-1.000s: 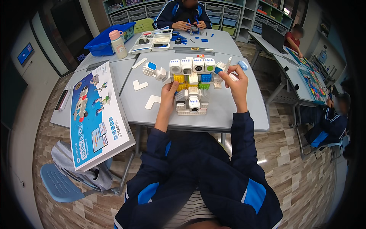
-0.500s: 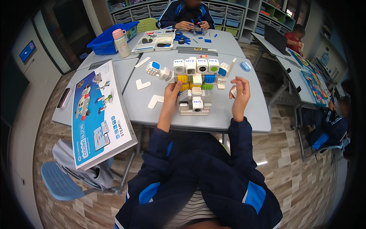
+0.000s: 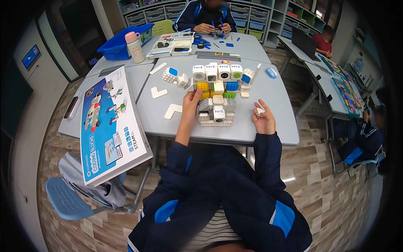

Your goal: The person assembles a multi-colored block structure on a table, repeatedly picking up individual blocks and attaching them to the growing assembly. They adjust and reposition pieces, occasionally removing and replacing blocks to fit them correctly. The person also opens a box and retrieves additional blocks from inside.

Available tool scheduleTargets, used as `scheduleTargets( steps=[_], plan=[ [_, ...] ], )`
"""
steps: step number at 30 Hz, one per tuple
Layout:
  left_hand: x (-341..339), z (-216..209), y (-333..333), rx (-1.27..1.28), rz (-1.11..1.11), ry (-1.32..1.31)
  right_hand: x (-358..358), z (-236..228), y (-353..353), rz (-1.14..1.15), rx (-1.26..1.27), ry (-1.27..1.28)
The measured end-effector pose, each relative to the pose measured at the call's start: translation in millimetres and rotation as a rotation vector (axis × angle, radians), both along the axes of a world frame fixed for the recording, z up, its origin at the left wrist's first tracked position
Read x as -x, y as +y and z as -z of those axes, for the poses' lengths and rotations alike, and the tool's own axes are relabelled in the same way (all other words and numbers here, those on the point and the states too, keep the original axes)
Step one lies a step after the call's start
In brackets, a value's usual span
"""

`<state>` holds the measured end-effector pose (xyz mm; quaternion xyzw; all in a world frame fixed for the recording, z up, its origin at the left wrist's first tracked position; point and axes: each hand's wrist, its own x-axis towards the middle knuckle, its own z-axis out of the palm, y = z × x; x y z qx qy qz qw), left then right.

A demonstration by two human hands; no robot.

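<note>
A block-built robot figure [image 3: 218, 86] stands on the grey table in front of me, made of white cubes with yellow, blue and green blocks in its middle. My left hand [image 3: 189, 110] grips its left side, thumb against the yellow blocks. To the right of the figure, apart from it, my right hand [image 3: 265, 120] is turned palm up, its fingers curled round a small white block [image 3: 260, 111]. Two white L-shaped plates, a farther one [image 3: 158, 93] and a nearer one [image 3: 172, 111], lie left of my left hand.
A large block-kit box [image 3: 112, 126] overhangs the table's left edge. Farther back are a blue bin [image 3: 113, 51], a bottle [image 3: 134, 49] and a parts tray [image 3: 168, 52]. A small blue-and-white object [image 3: 270, 73] lies at right. Across the table, a person's hands [image 3: 216, 28] hold a blue-black model.
My right hand has dropped nearer to me and rolled palm up, with the small white block still in its fingers. My left hand stays on the robot figure.
</note>
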<state>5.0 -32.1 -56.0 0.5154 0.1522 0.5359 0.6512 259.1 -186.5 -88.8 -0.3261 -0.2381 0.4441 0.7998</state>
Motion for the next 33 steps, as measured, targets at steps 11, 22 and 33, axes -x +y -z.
scheduleTargets(
  steps=[11, 22, 33],
  plan=[
    [3.5, 8.1, -3.8, 0.011, -0.013, 0.003, 17.2, -19.0, -6.2, -0.034, 0.013, -0.170],
    [4.3, 6.6, -7.4, -0.011, -0.022, 0.008, 13.4, -15.0, -6.7, -0.027, 0.027, -0.221],
    [4.8, 7.6, -7.7, -0.027, -0.031, 0.014, 15.1, -17.1, -5.7, -0.004, 0.071, -0.207]
  ],
)
